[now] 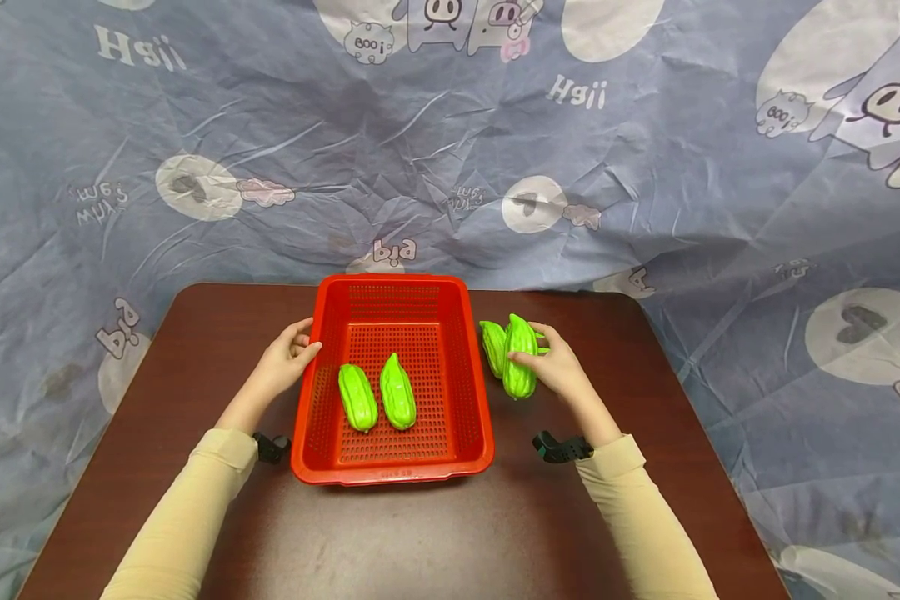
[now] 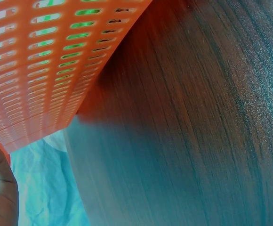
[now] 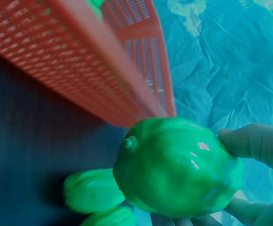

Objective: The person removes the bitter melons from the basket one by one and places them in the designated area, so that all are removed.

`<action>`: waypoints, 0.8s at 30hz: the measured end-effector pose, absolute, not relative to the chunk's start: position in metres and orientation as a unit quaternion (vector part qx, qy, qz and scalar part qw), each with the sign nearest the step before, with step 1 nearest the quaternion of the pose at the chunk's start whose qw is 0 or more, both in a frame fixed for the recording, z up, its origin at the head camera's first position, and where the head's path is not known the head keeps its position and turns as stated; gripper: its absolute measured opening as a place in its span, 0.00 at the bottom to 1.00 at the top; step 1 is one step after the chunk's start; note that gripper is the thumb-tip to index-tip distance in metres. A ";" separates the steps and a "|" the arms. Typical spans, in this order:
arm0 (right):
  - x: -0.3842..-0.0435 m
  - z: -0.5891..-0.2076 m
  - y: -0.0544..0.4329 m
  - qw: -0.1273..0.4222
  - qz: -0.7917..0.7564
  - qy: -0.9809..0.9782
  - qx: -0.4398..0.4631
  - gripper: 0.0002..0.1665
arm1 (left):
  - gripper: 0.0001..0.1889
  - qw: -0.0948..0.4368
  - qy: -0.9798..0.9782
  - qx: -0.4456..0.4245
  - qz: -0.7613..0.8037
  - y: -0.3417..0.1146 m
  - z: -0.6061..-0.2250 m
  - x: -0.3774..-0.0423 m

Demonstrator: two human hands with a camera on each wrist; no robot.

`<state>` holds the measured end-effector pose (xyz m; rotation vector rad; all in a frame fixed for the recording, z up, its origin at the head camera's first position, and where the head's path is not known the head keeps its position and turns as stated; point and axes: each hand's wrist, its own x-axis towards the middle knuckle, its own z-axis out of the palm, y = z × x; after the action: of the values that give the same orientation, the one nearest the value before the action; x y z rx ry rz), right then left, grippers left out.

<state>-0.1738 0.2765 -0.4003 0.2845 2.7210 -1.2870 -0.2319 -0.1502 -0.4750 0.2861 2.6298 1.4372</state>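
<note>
A red plastic basket (image 1: 393, 475) with slotted walls sits on the table, two bright green bitter melons (image 1: 357, 398) lying side by side on its floor. My left hand (image 1: 288, 358) grips the basket's left rim, thumb at the top edge; part of that hand (image 2: 2, 188) shows at the corner of the left wrist view. To the right of the basket, my right hand (image 1: 558, 362) holds a bitter melon (image 3: 179, 167) between thumb and fingers, raised above the table. Below it, two more bitter melons (image 3: 92, 190) lie on the table, partly hidden by the held one and the hand.
The dark brown wooden table (image 1: 375, 542) ends just behind the basket. A blue-grey printed cloth (image 1: 420, 167) hangs behind and around it. Each wrist carries a black camera band (image 1: 562, 448).
</note>
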 end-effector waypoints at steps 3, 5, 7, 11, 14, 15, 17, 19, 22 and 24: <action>-0.171 -0.408 0.284 0.062 -0.419 0.901 0.099 0.46 | 0.31 0.067 0.871 0.091 0.478 -0.150 -0.475 -0.232; -0.170 -0.413 0.287 0.063 -0.413 0.903 0.101 0.46 | 0.31 0.066 0.871 0.090 0.479 -0.150 -0.475 -0.232; -0.168 -0.418 0.291 0.067 -0.410 0.904 0.104 0.46 | 0.31 0.066 0.872 0.092 0.477 -0.150 -0.475 -0.232; -0.166 -0.427 0.296 0.074 -0.406 0.905 0.108 0.46 | 0.31 0.066 0.873 0.092 0.475 -0.151 -0.475 -0.232; -0.163 -0.433 0.299 0.077 -0.406 0.904 0.111 0.47 | 0.31 0.065 0.872 0.093 0.477 -0.151 -0.475 -0.231; -0.162 -0.435 0.299 0.080 -0.408 0.903 0.113 0.47 | 0.31 0.065 0.872 0.094 0.476 -0.151 -0.475 -0.232; -0.160 -0.439 0.301 0.086 -0.410 0.900 0.117 0.47 | 0.31 0.064 0.872 0.094 0.477 -0.152 -0.475 -0.232; -0.158 -0.444 0.303 0.092 -0.414 0.898 0.120 0.47 | 0.31 0.064 0.872 0.095 0.476 -0.152 -0.476 -0.232; -0.155 -0.450 0.305 0.097 -0.415 0.897 0.121 0.48 | 0.31 0.063 0.872 0.095 0.477 -0.152 -0.476 -0.232; -0.153 -0.454 0.305 0.098 -0.415 0.896 0.122 0.48 | 0.31 0.063 0.871 0.096 0.477 -0.152 -0.477 -0.232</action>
<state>-0.1528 0.3047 -0.4543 0.3604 2.6526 -1.2292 -0.2323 -0.1515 -0.4768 0.2886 2.6320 1.4422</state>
